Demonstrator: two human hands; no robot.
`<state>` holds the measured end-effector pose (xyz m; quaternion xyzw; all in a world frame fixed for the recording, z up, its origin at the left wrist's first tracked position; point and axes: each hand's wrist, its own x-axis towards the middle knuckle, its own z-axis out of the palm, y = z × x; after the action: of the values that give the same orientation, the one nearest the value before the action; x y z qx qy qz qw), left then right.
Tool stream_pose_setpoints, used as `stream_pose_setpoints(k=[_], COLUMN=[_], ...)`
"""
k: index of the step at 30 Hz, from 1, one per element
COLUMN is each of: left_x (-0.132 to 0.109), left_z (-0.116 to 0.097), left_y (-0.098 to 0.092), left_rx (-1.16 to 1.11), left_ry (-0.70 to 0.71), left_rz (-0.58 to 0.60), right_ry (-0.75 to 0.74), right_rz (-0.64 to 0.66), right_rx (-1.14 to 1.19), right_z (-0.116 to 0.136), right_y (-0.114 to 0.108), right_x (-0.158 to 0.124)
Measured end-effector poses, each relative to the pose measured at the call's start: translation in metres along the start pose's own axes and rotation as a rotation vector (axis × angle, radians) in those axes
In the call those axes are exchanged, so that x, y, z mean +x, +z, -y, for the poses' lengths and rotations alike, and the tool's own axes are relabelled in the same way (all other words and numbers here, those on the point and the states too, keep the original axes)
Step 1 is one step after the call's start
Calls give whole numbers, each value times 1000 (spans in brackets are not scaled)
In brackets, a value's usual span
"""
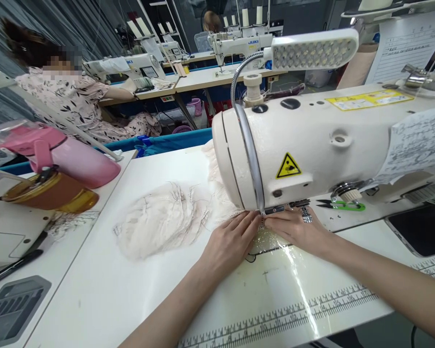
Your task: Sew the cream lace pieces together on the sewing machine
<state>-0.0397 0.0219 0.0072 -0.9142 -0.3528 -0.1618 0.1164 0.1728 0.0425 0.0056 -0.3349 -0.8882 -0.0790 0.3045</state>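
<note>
A white sewing machine (304,145) stands before me, its needle area just above my fingers. My left hand (234,237) lies flat on pale fabric (221,203) left of the needle, its fingers stretched out and pointing toward the machine head. From the right, my right hand (297,229) reaches in beside the needle, fingers extended and pressed down; their tips are partly covered by the machine parts. Part of the fabric disappears behind the machine head. A separate heap of pale pieces with loose threads (159,217) rests on the table to the left.
Green-handled thread snips (342,205) and a dark phone (420,232) lie at right. A ruler strip (275,321) runs along the front edge. At left are a pink bottle (83,159) and an amber cup (54,191). Another person (68,96) works at a machine beyond.
</note>
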Motion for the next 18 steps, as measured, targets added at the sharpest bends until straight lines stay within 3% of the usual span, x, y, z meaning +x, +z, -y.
stream_pose_setpoints(k=[3, 10, 18], left_x=[-1, 0, 3], left_z=[1, 1, 0], left_y=[2, 1, 1], left_rx=[25, 46, 42], left_ry=[26, 37, 12], left_rz=[-29, -39, 0], right_ry=[35, 141, 178], right_rz=[-13, 92, 140], right_rx=[-8, 233, 232], right_z=[-2, -13, -16], right_y=[3, 8, 6], right_x=[-3, -5, -3])
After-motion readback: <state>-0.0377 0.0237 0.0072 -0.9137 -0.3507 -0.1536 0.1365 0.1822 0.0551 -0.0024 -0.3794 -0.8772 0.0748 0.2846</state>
